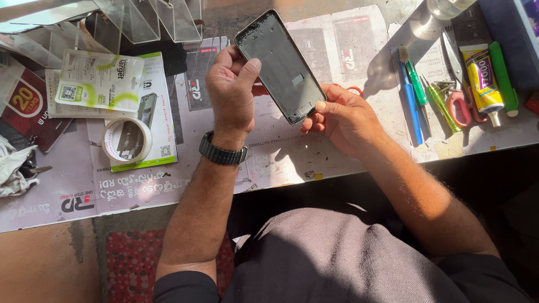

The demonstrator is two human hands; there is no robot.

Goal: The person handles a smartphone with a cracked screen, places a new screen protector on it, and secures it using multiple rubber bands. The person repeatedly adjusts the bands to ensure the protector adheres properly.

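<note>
Both my hands hold a dark grey phone frame [279,64] tilted above the worktable, its bare inner side facing me. My left hand [231,92], with a black watch on the wrist, grips the frame's left long edge near the upper end. My right hand [343,116] supports the lower end, thumb on its bottom corner. A red ring-shaped handle [355,90] peeks out behind my right hand.
A roll of clear tape [127,139] lies on printed leaflets at left. At right lie a blue tool [412,104], green brush [414,78], green pen tool [442,106], red-handled scissors [459,101] and a yellow glue tube [484,78]. Clear plastic stands [151,19] sit at the back.
</note>
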